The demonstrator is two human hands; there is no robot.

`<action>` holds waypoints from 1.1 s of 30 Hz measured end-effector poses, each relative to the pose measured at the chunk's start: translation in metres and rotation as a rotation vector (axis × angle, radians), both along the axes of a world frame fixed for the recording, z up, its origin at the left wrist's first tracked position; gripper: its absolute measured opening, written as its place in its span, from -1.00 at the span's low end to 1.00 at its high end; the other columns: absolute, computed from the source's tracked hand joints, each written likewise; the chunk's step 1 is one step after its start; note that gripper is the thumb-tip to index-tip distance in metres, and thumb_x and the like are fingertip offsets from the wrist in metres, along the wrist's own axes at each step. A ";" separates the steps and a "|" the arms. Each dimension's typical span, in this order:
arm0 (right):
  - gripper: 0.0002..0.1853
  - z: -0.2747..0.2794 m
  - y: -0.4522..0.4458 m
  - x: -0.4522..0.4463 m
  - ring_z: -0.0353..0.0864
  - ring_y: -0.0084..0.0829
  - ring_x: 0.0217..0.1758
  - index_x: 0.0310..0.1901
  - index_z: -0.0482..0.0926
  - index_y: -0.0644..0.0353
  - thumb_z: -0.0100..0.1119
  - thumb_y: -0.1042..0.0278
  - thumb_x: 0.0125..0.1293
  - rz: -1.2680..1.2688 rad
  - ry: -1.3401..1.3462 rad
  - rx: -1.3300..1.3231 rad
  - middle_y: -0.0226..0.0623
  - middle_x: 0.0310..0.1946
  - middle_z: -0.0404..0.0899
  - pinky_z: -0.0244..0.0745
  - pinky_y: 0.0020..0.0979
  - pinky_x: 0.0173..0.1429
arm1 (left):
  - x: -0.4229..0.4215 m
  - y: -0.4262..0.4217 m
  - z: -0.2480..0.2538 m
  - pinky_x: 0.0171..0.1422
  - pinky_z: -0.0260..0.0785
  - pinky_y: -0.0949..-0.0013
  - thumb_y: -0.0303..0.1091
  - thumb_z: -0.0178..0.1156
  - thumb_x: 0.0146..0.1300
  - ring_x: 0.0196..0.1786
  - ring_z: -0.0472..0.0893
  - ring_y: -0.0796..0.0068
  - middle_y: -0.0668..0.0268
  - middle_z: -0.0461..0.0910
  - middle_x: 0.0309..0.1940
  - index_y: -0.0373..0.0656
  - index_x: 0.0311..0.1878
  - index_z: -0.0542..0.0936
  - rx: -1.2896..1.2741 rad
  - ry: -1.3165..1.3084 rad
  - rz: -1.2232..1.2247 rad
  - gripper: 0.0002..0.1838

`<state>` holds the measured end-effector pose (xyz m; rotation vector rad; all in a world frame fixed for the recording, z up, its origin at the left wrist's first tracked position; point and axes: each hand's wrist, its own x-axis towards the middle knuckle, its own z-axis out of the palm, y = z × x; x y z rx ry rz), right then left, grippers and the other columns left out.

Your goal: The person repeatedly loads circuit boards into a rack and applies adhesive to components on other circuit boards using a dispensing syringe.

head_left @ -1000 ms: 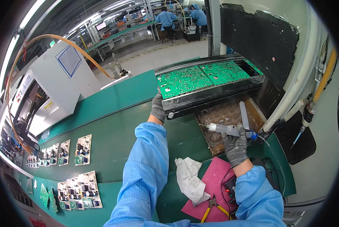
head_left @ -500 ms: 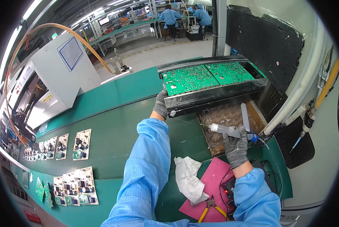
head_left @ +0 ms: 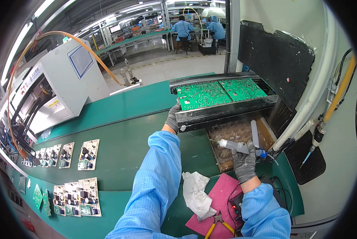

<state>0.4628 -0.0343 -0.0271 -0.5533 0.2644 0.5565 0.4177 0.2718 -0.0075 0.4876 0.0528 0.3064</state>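
My left hand (head_left: 172, 118), in a grey striped glove, is at the left end of a black rail (head_left: 226, 113), against the corner of a green circuit board (head_left: 204, 95). Its fingers are mostly hidden behind that end. A second green board (head_left: 242, 89) lies behind the first on the rail, solder side up. My right hand (head_left: 245, 163), gloved too, is closed around a translucent dispensing syringe (head_left: 232, 145), its thin tip pointing left. Below the syringe sits a shallow brown tray (head_left: 222, 159) with a crusted bottom. A pale flat strip (head_left: 254, 133) stands in the tray.
Several populated boards (head_left: 89, 154) line the green bench (head_left: 146, 153) at left. Near me lie crumpled white tissue (head_left: 196, 195), a pink cloth (head_left: 220, 191), yellow-handled cutters (head_left: 218, 219) and a black device (head_left: 236, 207). A hanging tool (head_left: 318, 133) is at right; two people sit far back.
The camera view has tilted up slightly, so the scene sits lower. Both hands keep nearly the same places relative to the rail and tray, the syringe still in my right hand.
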 end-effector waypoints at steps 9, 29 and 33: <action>-0.71 -0.023 -0.005 0.017 0.49 -0.37 -0.14 -0.19 0.40 0.12 0.10 0.15 0.14 0.101 -0.150 0.167 -0.31 -0.26 0.48 0.53 -0.22 -0.08 | -0.048 0.024 0.005 -0.03 0.35 0.23 0.28 -0.28 0.17 -0.24 0.50 0.30 0.23 0.52 -0.23 -0.18 -0.06 0.44 0.154 0.532 0.268 -0.32; -0.49 -0.023 -0.004 0.027 0.32 -0.38 0.01 0.21 0.12 0.06 -0.08 0.36 0.20 0.138 -0.739 -0.233 -0.20 0.00 0.29 0.29 -0.35 0.09 | -0.444 -0.280 0.293 0.04 0.27 0.37 -0.29 0.34 -0.09 -0.07 0.41 0.40 0.24 0.42 -0.13 -0.22 0.05 0.34 2.645 -0.357 1.628 -0.39; -0.49 -0.018 0.003 0.026 0.32 -0.41 0.01 0.17 0.16 0.10 -0.01 0.38 0.16 0.060 -0.584 -0.158 -0.22 -0.01 0.30 0.31 -0.44 0.05 | -0.462 -0.287 0.289 0.06 0.25 0.35 -0.27 0.34 -0.10 -0.05 0.40 0.37 0.22 0.41 -0.12 -0.23 0.06 0.33 2.627 -0.486 1.791 -0.38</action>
